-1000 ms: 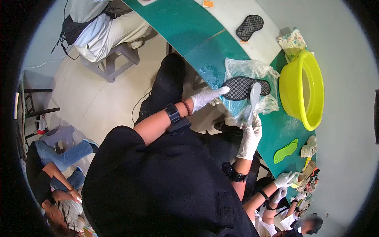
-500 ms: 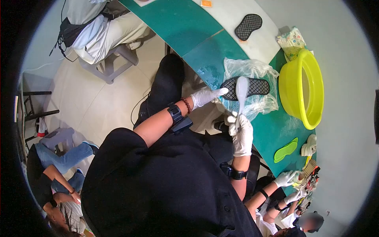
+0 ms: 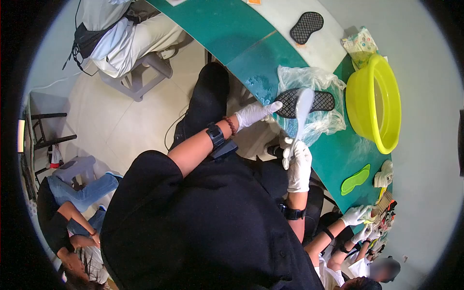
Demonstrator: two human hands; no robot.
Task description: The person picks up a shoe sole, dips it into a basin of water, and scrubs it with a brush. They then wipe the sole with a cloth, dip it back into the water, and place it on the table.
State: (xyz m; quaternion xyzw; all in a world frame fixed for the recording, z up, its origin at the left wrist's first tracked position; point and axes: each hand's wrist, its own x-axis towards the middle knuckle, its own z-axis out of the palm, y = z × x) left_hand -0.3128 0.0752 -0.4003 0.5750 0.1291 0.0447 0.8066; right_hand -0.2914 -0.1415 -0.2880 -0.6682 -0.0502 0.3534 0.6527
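Note:
A black insole (image 3: 323, 101) with a pale diamond pattern lies on a crumpled clear plastic bag (image 3: 333, 124) at the table's near edge. My left hand (image 3: 256, 113), in a white glove, grips its left end with the thumb on top; the other fingers are mostly hidden below. In my gloved right hand (image 3: 298, 166) is the handle of a white brush (image 3: 304, 104). The brush's broad head lies over the middle of the insole, its underside hidden from me.
A yellow-green basin (image 3: 355, 101) stands right of the bag, a printed packet (image 3: 360, 46) behind it. Another black insole (image 3: 306, 27) lies on a white board (image 3: 280, 21). Toward the right are a green insole (image 3: 355, 180), shoes (image 3: 384, 175) and a co-worker's gloved hand (image 3: 355, 216).
The brush head has shifted slightly right along the insole, and its tilt differs a little. My left hand keeps its hold. The whole view has shifted slightly.

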